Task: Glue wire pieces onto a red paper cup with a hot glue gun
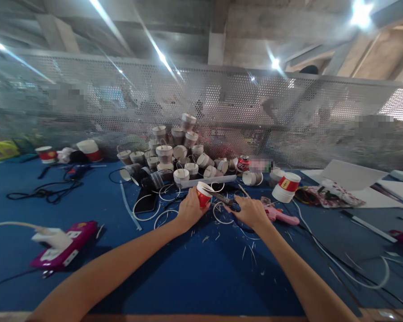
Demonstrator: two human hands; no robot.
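My left hand (190, 209) is wrapped round a red and white paper cup (203, 197), its pale rim tilted up and to the right. In my right hand (250, 211) is a pair of scissors (223, 199), gripped by the handles. The blades point left and reach the cup's rim; whether they are cutting into it I cannot tell. White loops of thin cord or tubing (223, 218) lie on the blue table just under both hands. A pink glue gun (282, 217) rests right beside my right wrist.
Behind the hands, several small grey-white cups (164, 154) are piled against a perforated metal screen (221, 96). A purple power strip (69, 243) lies at left. Stacked paper cups (286, 188), a soda can (243, 163) and white sheets (349, 176) are at right. Scraps and cables litter the table.
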